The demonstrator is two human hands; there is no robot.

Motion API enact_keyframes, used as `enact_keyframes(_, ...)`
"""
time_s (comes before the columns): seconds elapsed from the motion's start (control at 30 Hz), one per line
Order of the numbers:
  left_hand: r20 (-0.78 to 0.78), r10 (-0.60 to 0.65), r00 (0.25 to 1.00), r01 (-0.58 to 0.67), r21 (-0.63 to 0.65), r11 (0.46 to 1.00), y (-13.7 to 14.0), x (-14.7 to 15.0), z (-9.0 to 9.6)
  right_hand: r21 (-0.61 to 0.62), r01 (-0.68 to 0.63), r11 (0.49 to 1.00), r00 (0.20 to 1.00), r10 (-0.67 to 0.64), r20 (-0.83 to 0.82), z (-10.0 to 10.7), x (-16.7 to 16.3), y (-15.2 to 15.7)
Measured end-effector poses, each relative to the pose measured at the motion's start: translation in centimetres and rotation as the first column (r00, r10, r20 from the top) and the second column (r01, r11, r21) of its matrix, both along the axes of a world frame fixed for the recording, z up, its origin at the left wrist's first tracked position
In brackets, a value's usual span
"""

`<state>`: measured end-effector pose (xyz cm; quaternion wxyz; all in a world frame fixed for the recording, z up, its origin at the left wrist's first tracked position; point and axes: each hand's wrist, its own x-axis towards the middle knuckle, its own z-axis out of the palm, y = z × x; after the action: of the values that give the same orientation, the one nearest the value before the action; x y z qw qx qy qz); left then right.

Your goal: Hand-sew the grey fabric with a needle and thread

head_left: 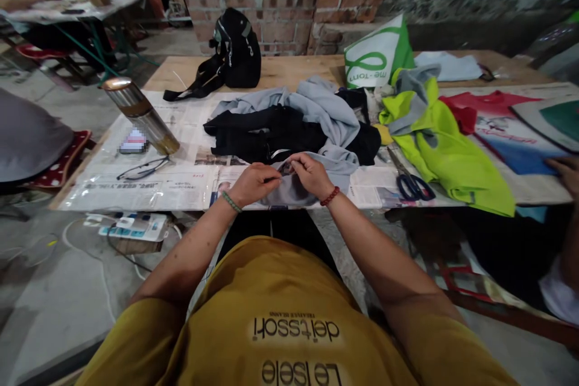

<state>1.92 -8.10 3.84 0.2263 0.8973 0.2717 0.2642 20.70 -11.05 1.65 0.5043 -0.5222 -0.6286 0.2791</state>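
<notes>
My left hand (254, 183) is closed, its thumb and fingertips pinching the edge of a grey garment (301, 193) at the table's near edge. Close beside it, my right hand (312, 176) also pinches the garment, with the fingers bent. A small dark patch of the cloth shows between the two hands; its detail is too small to make out. Just beyond my hands lies a black garment (266, 126), heaped with more of the grey cloth. Blue-handled scissors (409, 184) rest on the newspaper to the right of my right hand.
Left on the newspaper-covered table (181, 193) are a steel flask (142, 114), a phone (133, 141) and glasses (143, 167). A black bag (239, 51) and a green-white bag (377, 57) stand behind. Right lies a neon-yellow garment (438, 139). Another person's hand (565, 172) shows at far right.
</notes>
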Motion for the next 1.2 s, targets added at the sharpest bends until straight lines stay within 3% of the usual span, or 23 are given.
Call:
enact_keyframes(0.2, -0.167, 0.021, 0.986, -0.02, 0.006, 1.0, 0.5, -1.3, -1.2, 0.022, 0.184, 0.983, 0.982, -0.182, -0.053, -2.1, 1.1, -0.9)
enact_keyframes(0.33, -0.183, 0.07, 0.981, -0.092, -0.115, 0.989, 0.7, -2.4, -3.1, -0.064, 0.261, 0.963, 0.958, -0.267, -0.105, -4.1, 0.9, -1.3)
enact_keyframes(0.43, -0.175, 0.101, 0.979, -0.147, -0.273, 0.951, 0.8, -3.1, -4.4, -0.096, 0.254, 0.962, 0.963, -0.261, -0.066, -5.0, 0.9, -1.2)
enact_keyframes(0.57, -0.164, 0.144, 0.976, -0.196, -0.362, 0.911, 0.6, -3.4, -4.8, -0.112, 0.236, 0.965, 0.972, -0.233, 0.039, -5.0, 0.9, -1.2)
enact_keyframes(0.83, -0.005, 0.247, 0.969, -0.228, -0.408, 0.884, 0.1, -4.1, -5.7, -0.066, 0.243, 0.968, 0.966, -0.234, 0.113, -5.1, 0.9, -1.7)
enact_keyframes(1.2, -0.002, 0.266, 0.964, -0.246, -0.39, 0.887, 0.1, -4.1, -6.4, -0.033, 0.239, 0.971, 0.962, -0.231, 0.147, -5.2, 0.9, -1.8)
